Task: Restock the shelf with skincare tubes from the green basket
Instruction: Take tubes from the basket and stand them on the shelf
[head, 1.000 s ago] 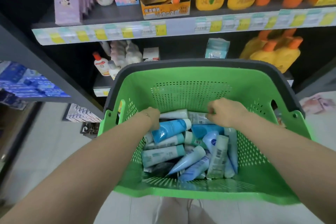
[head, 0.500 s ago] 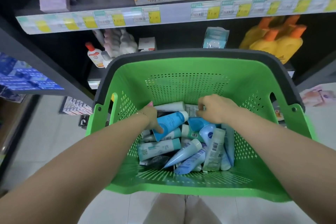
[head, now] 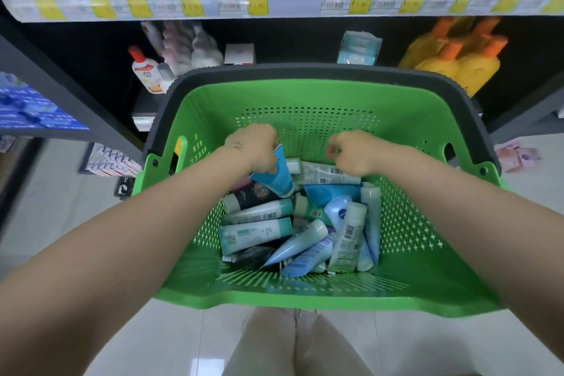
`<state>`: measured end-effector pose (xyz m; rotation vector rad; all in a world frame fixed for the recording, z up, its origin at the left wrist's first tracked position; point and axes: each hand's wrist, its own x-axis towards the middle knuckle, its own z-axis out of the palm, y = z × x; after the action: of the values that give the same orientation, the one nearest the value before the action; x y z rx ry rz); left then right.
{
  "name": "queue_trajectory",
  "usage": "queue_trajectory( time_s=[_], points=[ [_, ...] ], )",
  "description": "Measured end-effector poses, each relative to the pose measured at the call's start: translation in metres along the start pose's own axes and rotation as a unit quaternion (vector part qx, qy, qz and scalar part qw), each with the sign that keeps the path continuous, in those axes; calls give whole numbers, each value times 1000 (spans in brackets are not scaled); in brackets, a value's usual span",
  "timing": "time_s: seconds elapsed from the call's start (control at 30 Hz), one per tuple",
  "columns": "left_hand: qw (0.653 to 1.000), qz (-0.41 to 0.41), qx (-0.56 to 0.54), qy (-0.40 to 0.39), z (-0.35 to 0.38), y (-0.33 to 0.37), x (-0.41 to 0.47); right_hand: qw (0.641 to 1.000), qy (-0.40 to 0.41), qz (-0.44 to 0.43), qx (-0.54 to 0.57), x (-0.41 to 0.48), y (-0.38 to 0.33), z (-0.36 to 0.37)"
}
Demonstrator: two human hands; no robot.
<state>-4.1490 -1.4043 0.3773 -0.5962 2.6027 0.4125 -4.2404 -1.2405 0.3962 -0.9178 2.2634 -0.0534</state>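
A green basket (head: 305, 302) with a dark rim stands in front of me, holding several skincare tubes (head: 259, 233) in a loose pile. My left hand (head: 256, 146) grips a blue tube (head: 279, 178) by its flat end and holds it tilted above the pile, cap down. At the far side of the basket, my right hand (head: 354, 152) curls its fingers around the end of a white tube with a barcode (head: 320, 174), which lies across the back of the pile. Both forearms reach in over the near rim.
Behind the basket a dark shelf holds a white bottle with a red cap (head: 146, 70), a pale blue box (head: 358, 47) and yellow bottles with orange caps (head: 464, 61). Above runs a shelf edge with price tags (head: 274, 0). Pale floor tiles lie below.
My left hand has closed on the blue tube and raised it off the pile toward the back. The right hand stays at the white tube. The view has tilted down and moved closer.
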Motion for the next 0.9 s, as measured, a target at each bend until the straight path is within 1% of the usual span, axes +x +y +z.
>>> queue_trajectory(
  time_s=[0.07,0.17,0.3,0.4,0.5,0.6,0.73,0.9],
  points=[
    [1000,3,20,14,-2,-2,0,1000,-5,-2,-9,8,0,-1],
    [999,32,31,22,-5,-2,-1,999,-16,-19,-21,23,-1,9],
    [997,64,31,21,-4,-3,0,993,-71,-46,-87,41,0,40],
    [996,80,35,26,-2,-4,-1,985,-107,-73,-113,49,-5,58],
    [994,95,37,26,0,-5,-1,972,-130,-101,-167,53,-13,70],
    [993,104,40,23,2,-5,1,955,-130,-118,-237,60,-15,79],
    [992,114,49,18,2,-5,1,932,-154,-117,-306,65,-8,81],
    [991,120,57,5,4,-4,1,927,-173,-130,-308,66,-2,71]
  ],
)
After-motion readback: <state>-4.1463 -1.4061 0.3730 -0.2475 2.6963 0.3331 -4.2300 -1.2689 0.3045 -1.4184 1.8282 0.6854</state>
